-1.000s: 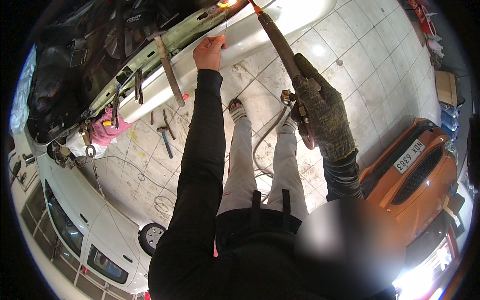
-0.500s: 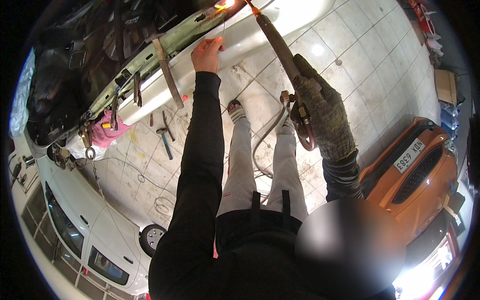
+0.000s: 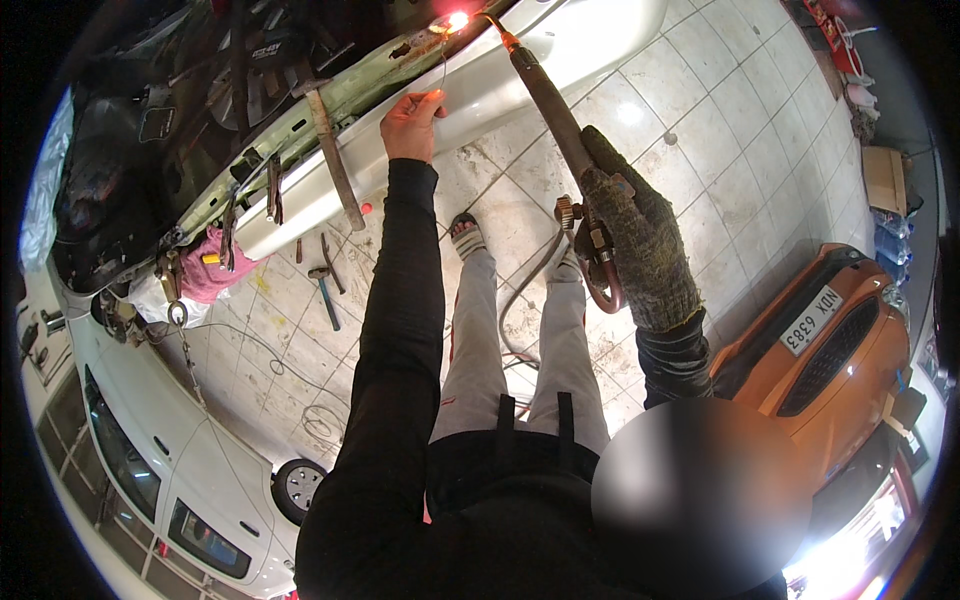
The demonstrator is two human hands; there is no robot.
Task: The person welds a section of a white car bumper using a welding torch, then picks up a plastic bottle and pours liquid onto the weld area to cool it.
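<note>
My left hand (image 3: pixel 411 127), bare, pinches a thin filler wire (image 3: pixel 444 70) between thumb and fingers. The wire's far end reaches a bright glow (image 3: pixel 457 22) on the green car body edge (image 3: pixel 392 65). In a thick, dirty glove, my right hand (image 3: pixel 640 230) is wrapped round a gas torch (image 3: pixel 545 95). The torch's orange-lit tip points at the same glowing spot. A hose (image 3: pixel 528 280) runs down from near the torch's valve. Just left of my left hand, a wooden-handled hammer (image 3: pixel 335 160) leans across the body edge and white bumper (image 3: pixel 480 95).
Clamps (image 3: pixel 273 188) hang on the body edge near a pink cloth (image 3: pixel 210 270). A blue-handled hammer (image 3: pixel 326 298) and cables (image 3: pixel 320 425) lie on the tiled floor (image 3: pixel 740 130). A white car (image 3: pixel 190 450) stands at left, an orange car (image 3: pixel 815 340) at right.
The whole view has shifted slightly. The glow has turned redder and spread along the edge. Both hands keep their grips, with the torch tip still close to the wire's end.
</note>
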